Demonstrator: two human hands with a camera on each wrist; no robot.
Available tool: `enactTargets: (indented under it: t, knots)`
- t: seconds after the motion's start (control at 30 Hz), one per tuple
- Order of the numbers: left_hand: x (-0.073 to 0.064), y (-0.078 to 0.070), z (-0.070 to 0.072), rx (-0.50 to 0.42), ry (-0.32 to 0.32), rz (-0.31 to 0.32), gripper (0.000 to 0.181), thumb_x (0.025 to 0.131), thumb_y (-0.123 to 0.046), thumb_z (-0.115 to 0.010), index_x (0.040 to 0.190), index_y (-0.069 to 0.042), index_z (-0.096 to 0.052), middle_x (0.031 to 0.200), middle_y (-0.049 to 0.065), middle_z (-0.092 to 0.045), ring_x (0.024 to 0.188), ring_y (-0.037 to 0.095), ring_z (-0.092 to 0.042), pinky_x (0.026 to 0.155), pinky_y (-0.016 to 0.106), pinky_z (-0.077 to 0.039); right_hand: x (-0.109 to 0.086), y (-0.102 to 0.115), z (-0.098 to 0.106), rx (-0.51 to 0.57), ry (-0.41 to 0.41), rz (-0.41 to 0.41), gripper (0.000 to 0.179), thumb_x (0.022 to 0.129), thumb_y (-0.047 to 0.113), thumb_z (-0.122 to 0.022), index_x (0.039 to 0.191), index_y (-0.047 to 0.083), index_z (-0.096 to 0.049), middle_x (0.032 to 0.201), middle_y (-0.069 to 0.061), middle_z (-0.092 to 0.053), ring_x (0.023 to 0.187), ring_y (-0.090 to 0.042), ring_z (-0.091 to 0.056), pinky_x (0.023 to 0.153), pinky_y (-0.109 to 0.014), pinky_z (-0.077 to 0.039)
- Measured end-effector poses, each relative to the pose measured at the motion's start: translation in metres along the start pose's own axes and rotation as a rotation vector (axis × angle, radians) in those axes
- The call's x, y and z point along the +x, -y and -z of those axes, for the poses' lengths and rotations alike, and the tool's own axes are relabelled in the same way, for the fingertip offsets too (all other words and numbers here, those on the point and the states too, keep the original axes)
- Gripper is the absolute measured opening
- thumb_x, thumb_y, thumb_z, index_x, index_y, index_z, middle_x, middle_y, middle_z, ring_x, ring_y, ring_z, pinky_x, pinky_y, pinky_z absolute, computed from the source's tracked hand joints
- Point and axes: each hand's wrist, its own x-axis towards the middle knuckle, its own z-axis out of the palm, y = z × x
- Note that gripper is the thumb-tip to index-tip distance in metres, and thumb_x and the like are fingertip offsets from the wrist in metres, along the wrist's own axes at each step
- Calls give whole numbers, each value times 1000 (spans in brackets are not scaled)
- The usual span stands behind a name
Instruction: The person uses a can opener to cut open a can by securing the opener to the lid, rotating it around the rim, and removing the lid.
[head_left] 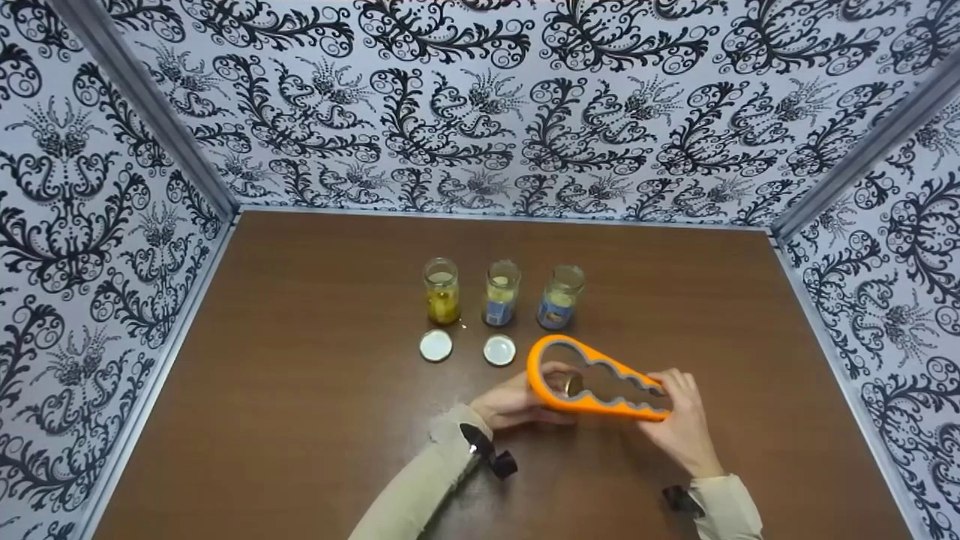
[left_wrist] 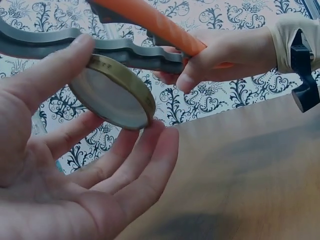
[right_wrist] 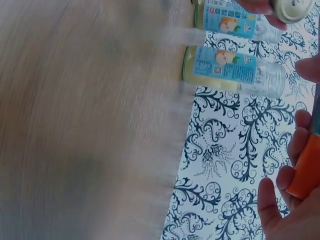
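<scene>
My left hand [head_left: 517, 403] pinches a gold-rimmed jar lid [left_wrist: 116, 95] between thumb and fingertips, its pale inner side showing in the left wrist view. In my right hand [head_left: 684, 426] is an orange jar opener [head_left: 600, 407] with a grey wavy inner edge, gripped at its narrow end. The opener's wide loop overlaps the lid and left fingers in the head view. Beyond the hands three lidless glass jars stand upright in a row: a left jar [head_left: 442, 300] with yellow contents, a middle jar [head_left: 499, 296] and a right jar [head_left: 559, 300], both blue-labelled.
Two white lids lie on the brown table [head_left: 315, 360] in front of the jars: a left lid [head_left: 436, 346] and a middle lid [head_left: 499, 350]. Patterned black-and-white walls [head_left: 465, 112] enclose the table at the back and both sides.
</scene>
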Motion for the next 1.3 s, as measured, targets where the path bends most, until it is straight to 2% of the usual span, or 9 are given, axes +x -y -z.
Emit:
enactTargets:
  t: [0.1, 0.17, 0.27, 0.4, 0.57, 0.7, 0.9, 1.17, 1.3]
  knots:
    - [0, -3, 0, 23, -29, 29, 50, 87, 16, -49, 133, -2, -49, 118, 9, -53, 105, 25, -57, 101, 59, -34, -2, -2, 3, -12, -7, -18, 51, 48, -12, -80, 96, -2, -64, 89, -6, -58, 86, -15, -42, 73, -30, -32]
    - [1, -5, -1, 52, -39, 48, 52, 84, 19, -50, 132, -2, -50, 115, 10, -54, 102, 25, -58, 99, 54, -40, -3, -3, 5, -19, -14, -31, 50, 49, -12, -81, 96, -2, -64, 88, -6, -58, 85, -15, -42, 73, -31, -31]
    - [1, -7, -1, 115, -55, 79, 51, 84, 18, -52, 130, -4, -52, 117, 9, -57, 99, 27, -61, 87, 43, -49, -4, -5, 8, -31, -31, -43, 49, 50, -10, -83, 94, -2, -63, 86, -6, -58, 84, -14, -41, 73, -34, -30]
    - [3, -10, 0, 191, -82, 106, 49, 85, 13, -58, 130, -7, -54, 119, 8, -58, 90, 25, -61, 74, 36, -49, -6, -9, 12, -51, -50, -58, 48, 51, -9, -84, 94, -3, -63, 84, -6, -57, 83, -12, -39, 73, -36, -29]
    - [7, -14, 1, 234, -75, 112, 51, 83, 15, -61, 130, -4, -52, 113, 6, -59, 86, 16, -57, 76, 32, -47, -10, -13, 16, -74, -56, -76, 49, 47, -13, -78, 93, -4, -63, 84, -8, -57, 83, -10, -39, 73, -36, -28]
    - [12, -17, 5, 264, -67, 116, 51, 81, 19, -59, 128, 0, -51, 107, 6, -58, 86, 16, -58, 76, 31, -47, -12, -14, 18, -93, -46, -89, 50, 45, -14, -76, 92, -3, -63, 84, -8, -57, 81, -13, -39, 71, -37, -27]
    - [24, -20, 8, 316, -113, 132, 52, 80, 21, -60, 128, 8, -49, 110, 9, -60, 91, 20, -61, 79, 29, -51, -14, -16, 22, -116, -56, -103, 52, 44, -15, -77, 93, -4, -63, 84, -10, -58, 79, -19, -41, 71, -38, -27]
    - [38, -23, 11, 413, -164, 153, 52, 77, 22, -63, 125, 8, -50, 99, 7, -62, 82, 16, -59, 76, 26, -51, -17, -22, 28, -133, -82, -131, 50, 46, -13, -79, 93, -6, -63, 83, -11, -58, 80, -13, -39, 70, -37, -27]
    - [44, -25, 13, 450, -206, 167, 51, 76, 22, -65, 122, 7, -50, 93, 5, -59, 77, 15, -59, 71, 24, -51, -19, -22, 29, -144, -78, -137, 51, 46, -13, -79, 93, -6, -62, 84, -12, -59, 79, -17, -41, 70, -38, -27]
